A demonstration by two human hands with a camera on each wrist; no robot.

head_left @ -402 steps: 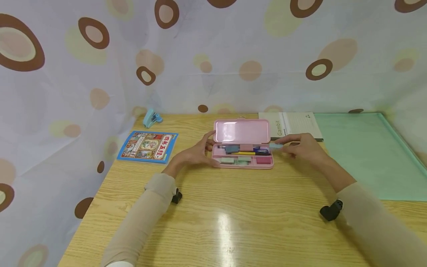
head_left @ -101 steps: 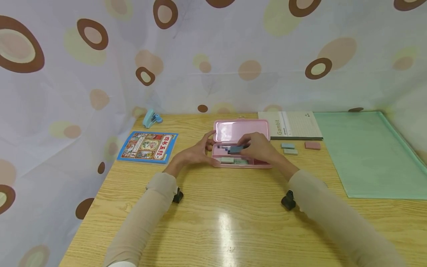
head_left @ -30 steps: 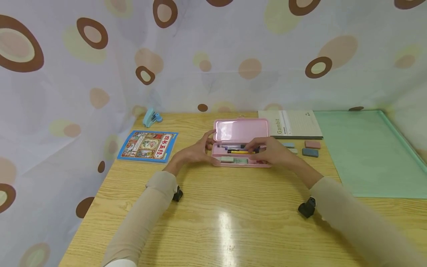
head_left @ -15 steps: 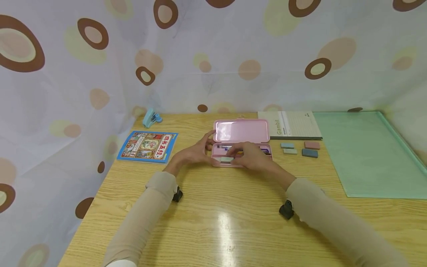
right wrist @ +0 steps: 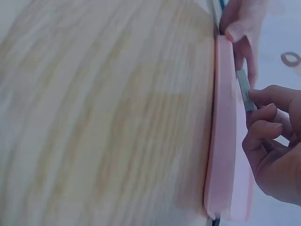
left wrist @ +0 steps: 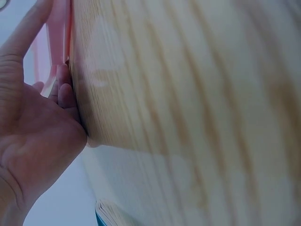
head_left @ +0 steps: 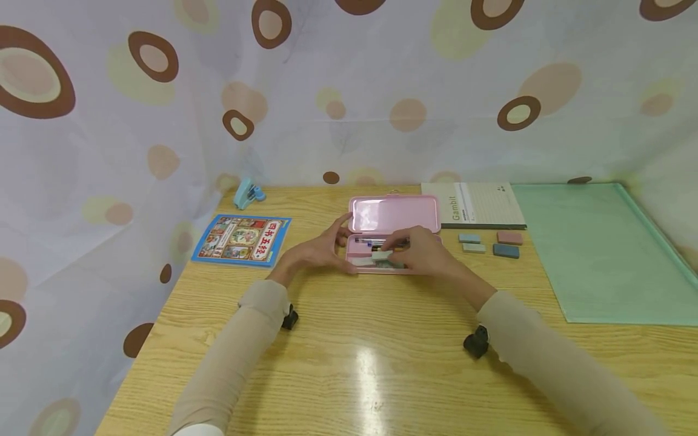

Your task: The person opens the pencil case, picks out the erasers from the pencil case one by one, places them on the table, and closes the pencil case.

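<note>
Head view: on the tabletop, the left hand grips the left end of the pink case, thumb at the front and fingers at the back. The case's lid is open, away from the person. The right hand pinches a pale green eraser between thumb and fingers; the right wrist view shows it raised just above the case's front wall. Pens lie in the rear compartment, partly covered by the right hand.

Just right of the case are four more erasers: light blue, whitish, pink and dark blue. Behind these lies a notebook, with a green mat to its right. On the far left, a blue-edged book lies in front of a small light blue tool. Patterned cloth hangs behind.
</note>
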